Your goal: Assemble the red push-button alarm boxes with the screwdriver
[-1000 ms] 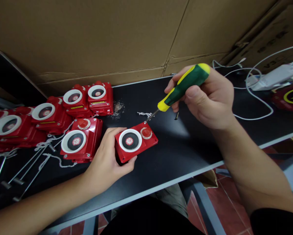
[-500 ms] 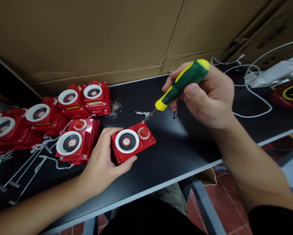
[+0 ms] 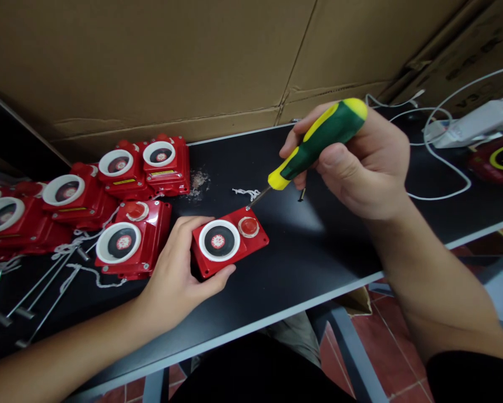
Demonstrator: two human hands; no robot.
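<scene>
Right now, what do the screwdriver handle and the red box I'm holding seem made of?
Screwdriver handle: probably plastic with rubbery grip; dull green beside smoother yellow. Red box: likely hard plastic, though painted metal is possible; even red surface with slight sheen.

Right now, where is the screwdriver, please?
Right of centre in the head view, the right hand holds the screwdriver, its tip at a corner of the held red unit.

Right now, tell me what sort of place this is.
Probably a workshop or small assembly bench: several matching red units sit on the black tabletop, the right hand holds a screwdriver, and large cardboard stands behind.
</scene>
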